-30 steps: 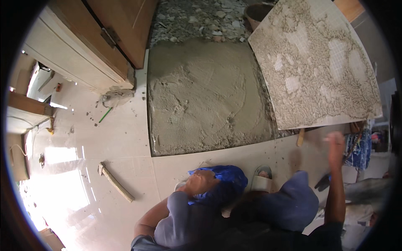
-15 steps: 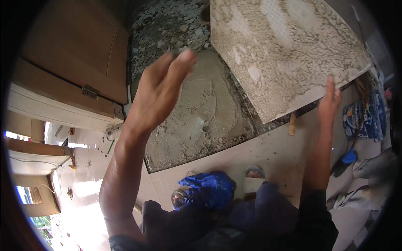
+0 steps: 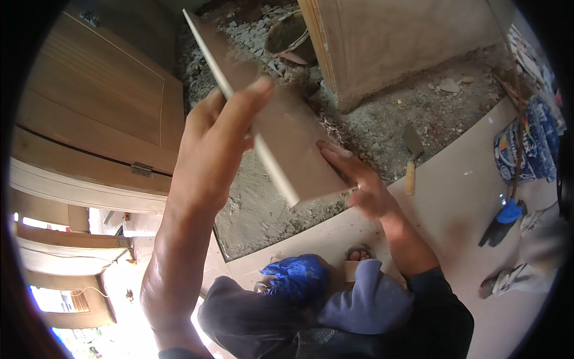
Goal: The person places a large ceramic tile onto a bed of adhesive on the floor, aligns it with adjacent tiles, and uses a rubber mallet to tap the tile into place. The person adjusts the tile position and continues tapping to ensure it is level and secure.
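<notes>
A large square tile (image 3: 293, 161) stands tilted on edge above a bed of wet grey mortar (image 3: 251, 215), its smooth face toward the right. My left hand (image 3: 209, 143) grips the tile's upper left edge, thumb over the top. My right hand (image 3: 365, 185) bears on the smooth face near the lower right corner, fingers along it and thumb by the edge. The tile's mortar-smeared back is turned away and cannot be seen. Right of my right hand lies a trowel with a wooden handle (image 3: 410, 178).
A wooden door (image 3: 113, 90) stands at the left. Rubble (image 3: 245, 39) and a bucket (image 3: 290, 39) lie beyond the tile. A wall end (image 3: 335, 54) juts in. At the right are a blue-and-white sack (image 3: 520, 143), a blue-handled brush (image 3: 508, 212) and another person's foot (image 3: 487, 288).
The tile has swung from the right to the middle, turning from its mortar-smeared back to edge-on. My left hand has taken hold of its edge; my right hand has moved left with it.
</notes>
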Tool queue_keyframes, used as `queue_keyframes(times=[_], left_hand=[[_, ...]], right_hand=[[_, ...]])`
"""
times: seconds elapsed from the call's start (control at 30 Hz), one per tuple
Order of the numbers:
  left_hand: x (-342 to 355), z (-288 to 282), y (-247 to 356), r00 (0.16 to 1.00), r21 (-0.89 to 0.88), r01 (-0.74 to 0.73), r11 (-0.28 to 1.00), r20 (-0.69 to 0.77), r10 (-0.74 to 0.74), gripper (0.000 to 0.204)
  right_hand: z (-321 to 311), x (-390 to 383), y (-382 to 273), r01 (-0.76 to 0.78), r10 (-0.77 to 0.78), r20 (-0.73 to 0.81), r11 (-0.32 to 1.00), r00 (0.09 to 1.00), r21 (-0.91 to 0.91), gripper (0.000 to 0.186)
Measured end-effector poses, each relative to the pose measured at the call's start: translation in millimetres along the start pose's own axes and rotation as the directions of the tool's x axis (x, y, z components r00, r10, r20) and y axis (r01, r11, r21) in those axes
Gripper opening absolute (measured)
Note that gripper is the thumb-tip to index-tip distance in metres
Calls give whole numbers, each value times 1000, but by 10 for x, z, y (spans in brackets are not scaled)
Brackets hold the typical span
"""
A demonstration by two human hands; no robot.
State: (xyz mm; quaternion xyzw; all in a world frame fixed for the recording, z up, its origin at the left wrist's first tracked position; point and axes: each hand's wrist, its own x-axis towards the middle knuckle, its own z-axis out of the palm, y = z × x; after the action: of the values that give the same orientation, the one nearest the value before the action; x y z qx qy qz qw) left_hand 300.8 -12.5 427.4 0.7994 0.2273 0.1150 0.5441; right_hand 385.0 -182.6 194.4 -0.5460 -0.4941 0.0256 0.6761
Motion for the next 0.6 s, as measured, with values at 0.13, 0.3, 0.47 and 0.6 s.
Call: queue_keyframes(times=[0.13, 0.3, 0.47, 0.6], left_hand=[[-183, -224, -166, 998, 130, -24, 991, -62, 32, 40], [-383, -217, -319, 896, 653, -184, 735, -196, 399, 33], [-486, -402, -452, 885, 119, 186, 975, -451, -114, 45], [-513, -571, -626, 826, 25, 203, 979, -541, -157, 51]], right_hand=[[-275, -284, 1125, -741, 743, -48, 669, 668, 49, 65], [-307, -629, 2301, -920, 943, -182, 207, 278, -334, 75], [-257, -612, 2603, -864, 954, -239, 38, 181, -503, 76], [-266, -518, 2635, -829, 961, -228, 3, 158, -560, 77]])
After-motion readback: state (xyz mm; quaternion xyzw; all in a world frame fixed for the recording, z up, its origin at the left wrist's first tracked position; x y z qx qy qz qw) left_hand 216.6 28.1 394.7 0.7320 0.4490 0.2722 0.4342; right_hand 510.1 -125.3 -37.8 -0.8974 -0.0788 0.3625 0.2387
